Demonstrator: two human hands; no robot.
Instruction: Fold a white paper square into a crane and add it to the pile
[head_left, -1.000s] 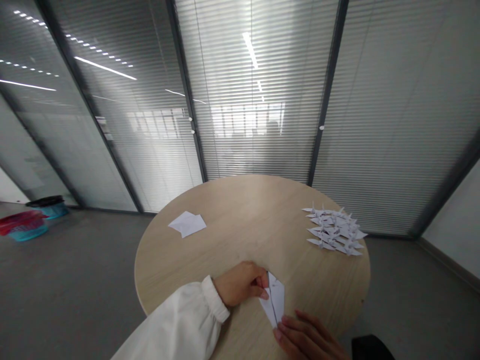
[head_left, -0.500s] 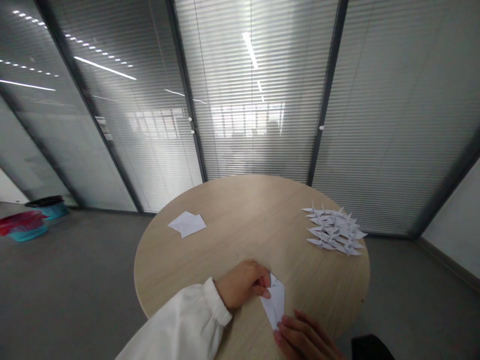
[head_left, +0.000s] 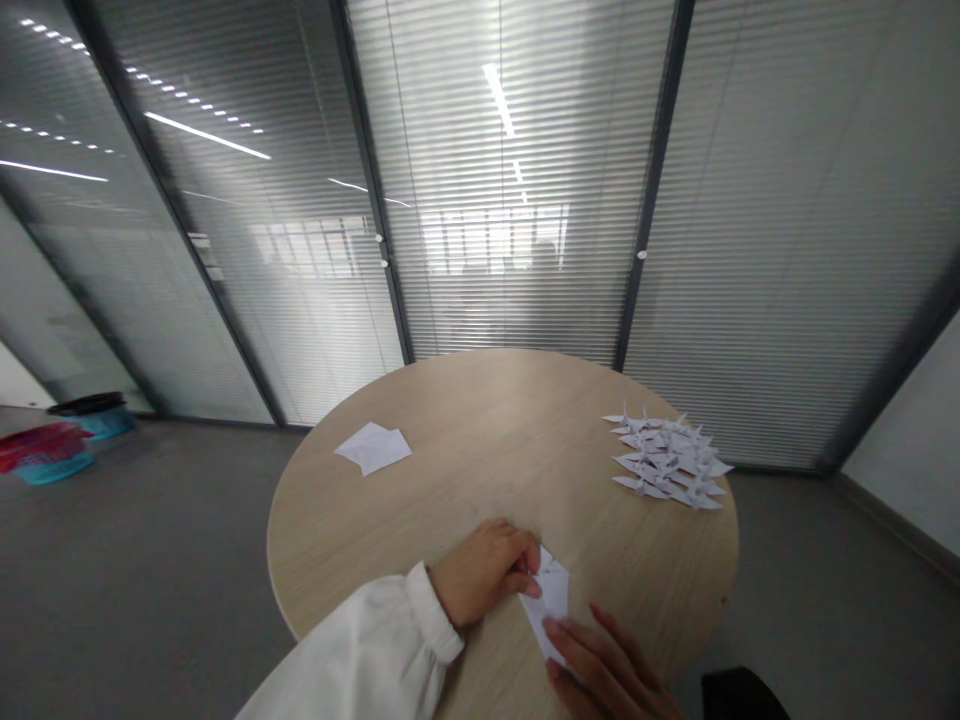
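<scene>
A partly folded white paper piece (head_left: 553, 598) lies on the round wooden table (head_left: 480, 440) near its front edge. My left hand (head_left: 486, 571), in a white sleeve, pinches the paper's left edge with fingers curled. Fingers of my right hand (head_left: 607, 668) lie stretched flat over the paper's lower end, pressing it to the table.
A cluster of several folded white paper cranes (head_left: 666, 458) sits at the table's right side. Two flat white sheets (head_left: 373, 447) lie at the left. Glass walls with blinds stand behind. Coloured bins (head_left: 56, 446) are on the floor far left. A dark chair part (head_left: 739, 695) shows bottom right.
My right hand's fingers have slid up and left further onto the paper's lower end. My left hand has stayed almost in place on the paper's edge.
</scene>
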